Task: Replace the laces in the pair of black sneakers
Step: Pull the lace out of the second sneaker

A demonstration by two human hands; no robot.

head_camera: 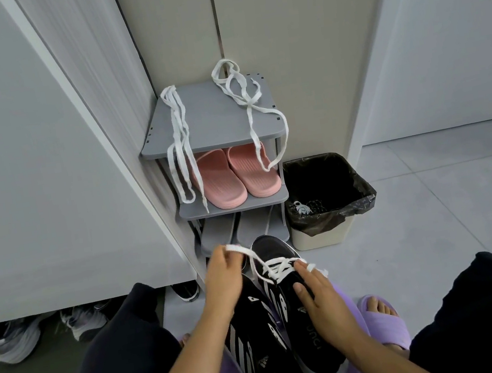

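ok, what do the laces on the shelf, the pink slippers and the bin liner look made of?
White laces: flat woven fabric, matte, hanging limp off the shelf.
Pink slippers: moulded foam or rubber, ribbed footbeds; unclear which.
Bin liner: thin black plastic film, glossy, crinkled.

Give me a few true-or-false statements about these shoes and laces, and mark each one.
1. The left hand pinches a white lace threaded in a black sneaker. True.
2. The pink slippers sit on the rack's top shelf. False: they are on the shelf below, and the top holds loose laces.
3. A bin lined with a black bag stands right of the shoe rack. True.
4. The person's foot wears a green slipper. False: it is a purple slipper.
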